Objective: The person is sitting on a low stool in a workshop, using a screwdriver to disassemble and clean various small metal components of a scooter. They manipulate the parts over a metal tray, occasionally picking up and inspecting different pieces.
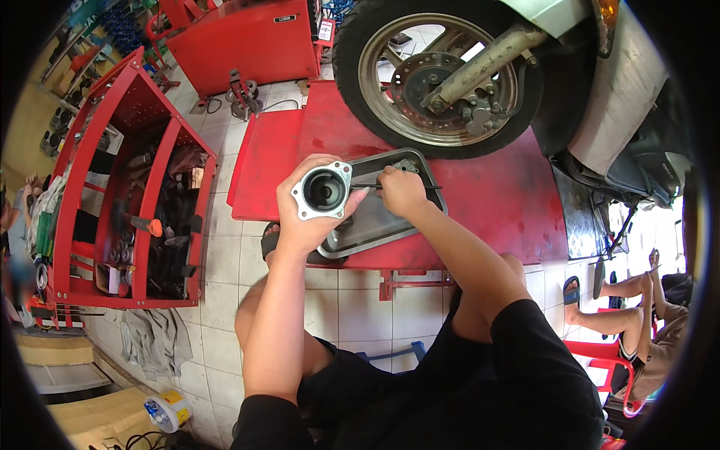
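Note:
My left hand [300, 199] is wrapped round a silver metal housing [300, 212], a short flanged cylinder with bolt holes and a dark round bore facing up. In my right hand [403, 191] is a thin dark rod [433, 187], gripped between closed fingers and lying roughly level. Its left end meets or passes close to the housing's right side; I cannot tell whether it goes in. Both hands are above a grey metal tray [364, 244] on the red bench [487, 217]. A small metal part [407, 164] lies at the tray's far end, partly hidden by my right hand.
A motorcycle's front wheel [442, 79] stands on the bench just beyond the tray. At left is a red tool cart [139, 187] holding tools, with a grey cloth [156, 341] on the floor nearby. Another person [637, 322] sits on a red chair at right.

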`<state>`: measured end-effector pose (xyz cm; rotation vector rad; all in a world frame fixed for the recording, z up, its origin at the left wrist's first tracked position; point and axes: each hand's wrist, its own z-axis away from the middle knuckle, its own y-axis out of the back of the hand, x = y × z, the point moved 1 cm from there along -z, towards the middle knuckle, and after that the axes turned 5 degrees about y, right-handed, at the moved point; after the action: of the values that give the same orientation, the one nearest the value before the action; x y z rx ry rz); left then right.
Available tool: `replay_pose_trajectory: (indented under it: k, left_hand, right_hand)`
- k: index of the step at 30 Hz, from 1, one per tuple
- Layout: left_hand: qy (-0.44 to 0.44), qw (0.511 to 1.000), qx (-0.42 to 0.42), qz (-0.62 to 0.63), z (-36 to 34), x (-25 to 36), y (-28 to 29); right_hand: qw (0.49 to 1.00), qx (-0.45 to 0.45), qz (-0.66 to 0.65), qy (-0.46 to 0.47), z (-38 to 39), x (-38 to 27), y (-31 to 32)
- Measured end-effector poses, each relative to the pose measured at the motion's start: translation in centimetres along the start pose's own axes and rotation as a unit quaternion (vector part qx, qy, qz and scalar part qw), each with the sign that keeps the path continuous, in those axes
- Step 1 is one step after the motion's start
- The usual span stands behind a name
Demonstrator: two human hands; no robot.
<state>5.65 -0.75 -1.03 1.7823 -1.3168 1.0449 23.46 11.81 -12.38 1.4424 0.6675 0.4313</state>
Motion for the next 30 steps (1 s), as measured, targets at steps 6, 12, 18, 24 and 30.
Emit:
replay_pose_trajectory:
  k: [6,12,18,24,30]
  left_hand:
    - [0.007,1.0,-0.013,-0.018,0.2,-0.5,-1.3]
    - [0.02,0.996,-0.077,-0.033,1.0,-1.1,-4.3]
    - [0.153,0.981,-0.123,0.005,4.4,-2.7,-9.3]
    - [0.188,0.96,-0.208,-0.023,6.1,-2.4,-12.7]
    - [0.198,0.957,-0.212,-0.023,6.4,-1.8,-14.4]
  right_hand:
    - [0.946,0.247,-0.194,-0.075,2.4,4.0,5.1]
    - [0.888,0.413,-0.199,0.037,7.4,3.1,12.7]
    - [0.9,0.367,-0.235,0.024,13.7,2.6,17.5]
    - [0.838,0.363,-0.406,0.026,17.8,2.9,17.8]
    - [0.863,0.327,-0.378,0.065,18.4,1.7,17.1]
